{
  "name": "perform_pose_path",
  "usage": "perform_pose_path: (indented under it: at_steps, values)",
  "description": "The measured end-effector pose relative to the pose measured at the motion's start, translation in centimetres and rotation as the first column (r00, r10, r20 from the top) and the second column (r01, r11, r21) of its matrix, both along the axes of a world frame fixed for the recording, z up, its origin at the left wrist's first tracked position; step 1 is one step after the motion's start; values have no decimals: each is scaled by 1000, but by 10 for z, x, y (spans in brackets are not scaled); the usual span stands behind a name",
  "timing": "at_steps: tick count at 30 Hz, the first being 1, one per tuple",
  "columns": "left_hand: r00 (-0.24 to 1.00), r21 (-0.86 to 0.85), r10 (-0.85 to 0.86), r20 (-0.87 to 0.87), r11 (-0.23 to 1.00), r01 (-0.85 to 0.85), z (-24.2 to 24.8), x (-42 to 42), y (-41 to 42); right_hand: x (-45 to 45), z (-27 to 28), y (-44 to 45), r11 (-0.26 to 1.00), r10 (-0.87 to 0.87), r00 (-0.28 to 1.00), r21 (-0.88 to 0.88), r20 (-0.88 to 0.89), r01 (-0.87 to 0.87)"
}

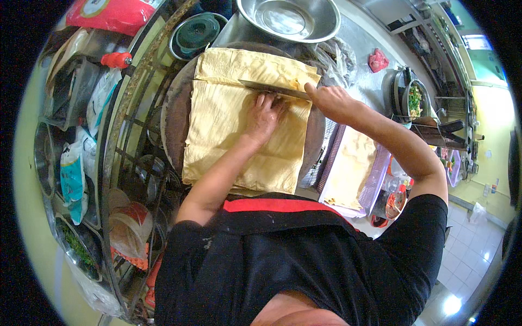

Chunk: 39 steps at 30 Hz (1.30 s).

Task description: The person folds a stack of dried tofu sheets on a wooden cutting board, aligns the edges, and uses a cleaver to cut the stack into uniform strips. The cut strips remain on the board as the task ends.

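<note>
A stack of pale yellow sheets that look like tofu skin (244, 150) lies on a round wooden chopping block (176, 122) before me. My right hand (332, 101) grips the handle end of a cleaver (277, 89), whose dark blade runs across the upper part of the stack. Along the blade the sheets part into a narrow far strip (253, 65) and a large near piece. My left hand (265, 116) rests flat on the near piece with its fingers curled just below the blade. How deep the edge sits is hidden.
Beyond the block stand a steel basin (289, 20) and a dark green lid (197, 32). To the right, a purple plastic basket (352, 163) holds more yellow sheets. A metal rack (134, 122) with bags and containers borders the left. Chopped greens fill a bowl (415, 100).
</note>
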<state>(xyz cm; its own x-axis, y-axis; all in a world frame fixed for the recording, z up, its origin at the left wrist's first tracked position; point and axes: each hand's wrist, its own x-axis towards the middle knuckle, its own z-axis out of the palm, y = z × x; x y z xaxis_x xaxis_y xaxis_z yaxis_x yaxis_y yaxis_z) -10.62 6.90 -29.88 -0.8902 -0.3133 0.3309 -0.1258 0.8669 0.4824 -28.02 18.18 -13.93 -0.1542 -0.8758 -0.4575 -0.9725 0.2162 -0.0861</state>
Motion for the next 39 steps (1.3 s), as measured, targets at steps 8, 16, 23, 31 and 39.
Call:
perform_pose_path:
  at_steps: [8,16,23,31,39]
  values:
    - [995,-76,11,97,997,-4,5,0,2,-3,4,-6,998,47,999,-30,-19,-47]
    - [978,-199,54,202,980,-13,-5,-11,22,-10,16,-17,995,85,996,-51,18,-84]
    - [980,-70,15,197,998,-1,-11,-19,27,-9,15,-14,997,78,997,-13,-10,-78]
    - [978,-145,6,210,989,25,2,-9,28,-7,-2,-1,999,27,999,-18,23,-26]
    - [943,-46,-57,327,996,76,12,-4,25,-10,-21,7,1000,21,1000,-16,14,-20]
